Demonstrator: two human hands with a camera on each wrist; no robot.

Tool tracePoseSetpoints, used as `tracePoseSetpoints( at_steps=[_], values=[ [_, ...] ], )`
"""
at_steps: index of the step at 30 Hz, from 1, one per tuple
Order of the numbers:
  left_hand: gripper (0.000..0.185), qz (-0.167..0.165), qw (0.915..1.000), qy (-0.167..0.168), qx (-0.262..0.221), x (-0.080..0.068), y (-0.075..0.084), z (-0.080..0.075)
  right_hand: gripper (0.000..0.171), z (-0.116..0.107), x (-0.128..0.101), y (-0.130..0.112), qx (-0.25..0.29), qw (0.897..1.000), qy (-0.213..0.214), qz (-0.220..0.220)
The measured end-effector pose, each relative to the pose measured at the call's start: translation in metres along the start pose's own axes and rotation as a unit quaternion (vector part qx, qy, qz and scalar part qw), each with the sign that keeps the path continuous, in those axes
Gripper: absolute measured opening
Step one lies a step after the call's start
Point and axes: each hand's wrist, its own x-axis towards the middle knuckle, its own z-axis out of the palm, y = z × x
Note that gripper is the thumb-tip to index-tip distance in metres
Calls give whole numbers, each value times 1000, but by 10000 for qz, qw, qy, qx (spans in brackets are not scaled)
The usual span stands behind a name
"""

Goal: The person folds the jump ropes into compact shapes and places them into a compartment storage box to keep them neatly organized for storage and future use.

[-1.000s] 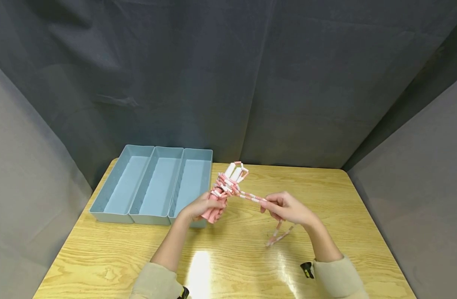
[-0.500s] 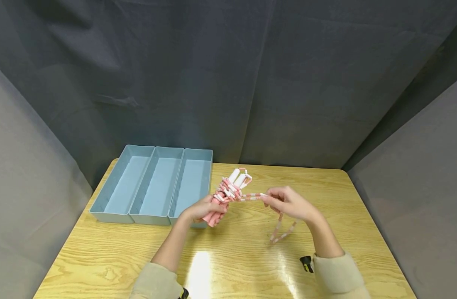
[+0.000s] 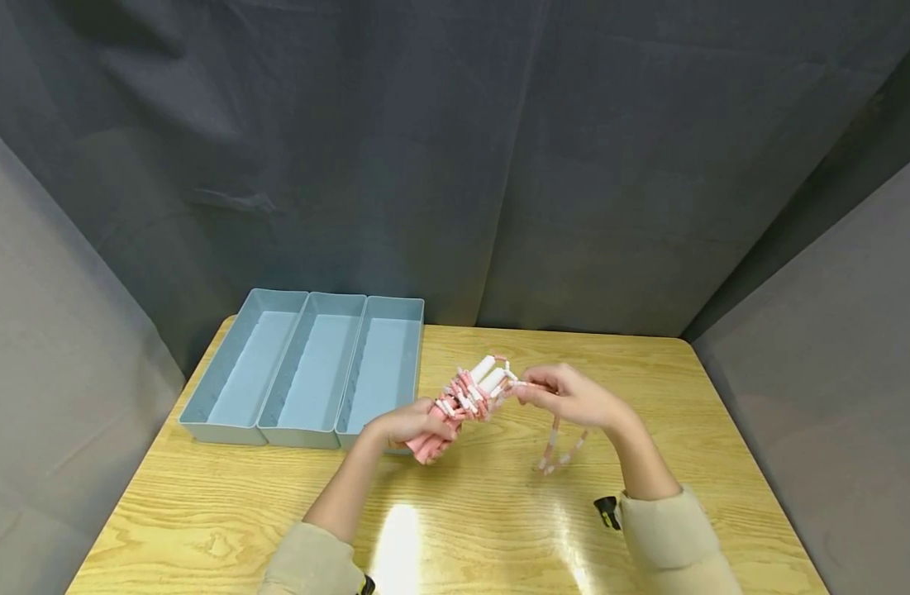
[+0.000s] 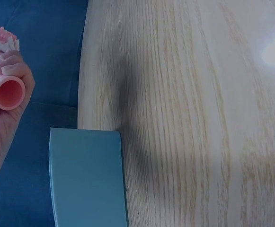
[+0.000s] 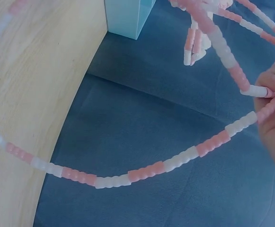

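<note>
My left hand (image 3: 417, 423) grips the two pink handles (image 3: 431, 446) of a beaded jump rope side by side. Their white ends (image 3: 492, 377) point up and to the right, and the hollow butt of one handle (image 4: 10, 93) faces the left wrist camera. Pink and white beaded rope (image 3: 465, 397) is wound in several turns around the handles. Beside the white ends, my right hand (image 3: 572, 397) pinches a length of the rope. From that hand a loose loop (image 5: 146, 171) hangs down over the table.
Three blue-grey trays (image 3: 313, 364) stand side by side at the left of the wooden table (image 3: 633, 413), close to the left hand. A dark curtain (image 3: 455, 165) rises behind the table's far edge, with grey panels on both sides.
The left hand and the handles have moved a little right and down. The right hand has risen slightly, and the stretch of rope between the hands is much shorter.
</note>
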Motion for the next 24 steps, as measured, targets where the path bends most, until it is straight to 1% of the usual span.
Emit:
tracePoseSetpoints(
  at_steps=[4,7,11,17,21,24],
  values=[
    [3,-78,9995,-286,108,1,-1,1,22,-2,3,2,-70,9998,-88,-150],
    [3,-153,9991,-365,132,0,0,3,20,-4,5,2,-204,9994,-170,-201],
    [4,-215,9986,-456,179,-2,2,6,19,-7,7,1,-281,9989,-344,-137],
    [5,-324,9961,-784,222,-1,2,7,21,-10,11,5,-312,9980,-495,-229],
    [2,-429,9946,-915,222,-2,1,8,23,-10,14,6,-345,9975,-564,-239],
    [3,-499,9932,-1033,178,-3,1,8,23,-10,17,8,-388,9971,-612,-232]
  ],
)
